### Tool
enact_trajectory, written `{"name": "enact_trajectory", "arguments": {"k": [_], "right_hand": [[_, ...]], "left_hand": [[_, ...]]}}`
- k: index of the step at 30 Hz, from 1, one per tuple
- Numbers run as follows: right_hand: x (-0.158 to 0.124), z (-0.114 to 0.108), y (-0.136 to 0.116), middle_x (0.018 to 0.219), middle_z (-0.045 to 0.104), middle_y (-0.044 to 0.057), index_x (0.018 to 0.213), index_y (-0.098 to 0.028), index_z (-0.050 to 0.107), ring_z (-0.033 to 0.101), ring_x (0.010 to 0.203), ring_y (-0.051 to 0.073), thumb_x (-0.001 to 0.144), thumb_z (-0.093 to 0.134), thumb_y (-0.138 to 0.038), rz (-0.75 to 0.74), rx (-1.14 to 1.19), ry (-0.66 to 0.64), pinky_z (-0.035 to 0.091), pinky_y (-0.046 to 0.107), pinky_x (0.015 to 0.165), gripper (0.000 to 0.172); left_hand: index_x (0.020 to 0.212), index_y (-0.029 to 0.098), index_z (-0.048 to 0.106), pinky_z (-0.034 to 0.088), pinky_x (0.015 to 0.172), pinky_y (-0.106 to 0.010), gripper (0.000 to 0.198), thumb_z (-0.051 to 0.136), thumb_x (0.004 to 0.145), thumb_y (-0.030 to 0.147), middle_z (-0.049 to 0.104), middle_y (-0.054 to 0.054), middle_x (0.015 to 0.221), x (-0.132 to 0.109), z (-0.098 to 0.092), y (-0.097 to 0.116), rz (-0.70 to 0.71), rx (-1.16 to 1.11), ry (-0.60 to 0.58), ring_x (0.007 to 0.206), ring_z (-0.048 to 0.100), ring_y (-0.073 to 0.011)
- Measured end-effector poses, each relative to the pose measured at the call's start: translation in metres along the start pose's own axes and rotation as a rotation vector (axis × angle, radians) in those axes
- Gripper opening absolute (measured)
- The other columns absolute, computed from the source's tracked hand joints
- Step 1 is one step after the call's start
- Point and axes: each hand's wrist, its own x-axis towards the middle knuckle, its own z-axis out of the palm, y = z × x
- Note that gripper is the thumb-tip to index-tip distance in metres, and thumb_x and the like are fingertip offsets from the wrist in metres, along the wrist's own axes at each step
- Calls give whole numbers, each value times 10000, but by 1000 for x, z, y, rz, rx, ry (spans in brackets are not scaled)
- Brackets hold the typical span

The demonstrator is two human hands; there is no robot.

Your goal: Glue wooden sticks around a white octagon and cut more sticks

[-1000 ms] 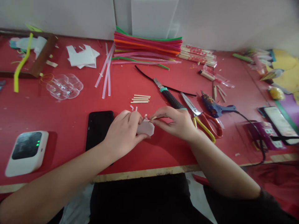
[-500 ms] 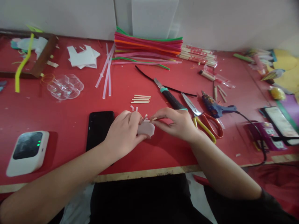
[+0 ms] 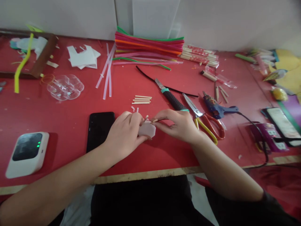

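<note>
Head view, looking down at a red counter (image 3: 58,119) that's pretty cluttered. Far left near the edge sits a white gadget (image 3: 27,153) with a green light on. Farther back there's a clear plastic tray (image 3: 65,87), and white paper scraps (image 3: 83,57) beyond it. A black phone (image 3: 100,128) lies face down just left of the hands, with the left wrist partly over it.

The left hand (image 3: 124,133) rests on the counter, fingers pinched together on a pale flat piece (image 3: 148,129), which sits in the middle near the front edge, right between both hands. The right hand (image 3: 180,124) has thumb and forefinger clamped on a thin wooden stick (image 3: 155,120), whose tip is right at the top edge of the pale piece. Can't tell if it's actually touching.

Just beyond the hands is a little row of cut sticks (image 3: 141,99). Way at the back is a stack of colored foam sheets (image 3: 149,45).

Right of the hands: a black-handled knife (image 3: 170,95), partly behind the right hand, then red and yellow scissors (image 3: 204,121), then a blue glue gun (image 3: 217,108) with its cord running off right.
</note>
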Motion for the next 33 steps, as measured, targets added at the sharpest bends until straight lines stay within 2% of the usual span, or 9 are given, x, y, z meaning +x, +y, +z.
{"name": "enact_trajectory", "arguments": {"k": [8, 14, 33], "right_hand": [[0, -1, 0, 860, 785, 4, 954, -218, 666, 764, 781, 144, 916, 696, -216, 12, 13, -9, 598, 219, 695, 49], [0, -1, 1, 887, 781, 8, 964, -218, 661, 764, 811, 149, 915, 688, -211, 79, 57, -39, 603, 230, 726, 56], [2, -2, 1, 873, 777, 13, 946, -207, 666, 746, 783, 132, 922, 687, -221, 48, 46, -66, 579, 213, 707, 35]], "left_hand": [[981, 193, 514, 514, 775, -419, 454, 871, 749, 350, 665, -70, 928, 1, -1, 1, -5, -20, -5, 904, 610, -289], [978, 194, 522, 504, 772, -412, 427, 852, 774, 373, 663, -65, 924, 0, -1, 1, -5, -23, -11, 891, 602, -278], [928, 212, 484, 497, 739, -394, 464, 871, 751, 397, 654, -54, 898, 0, 0, 0, -1, 4, 11, 876, 610, -274]]}}
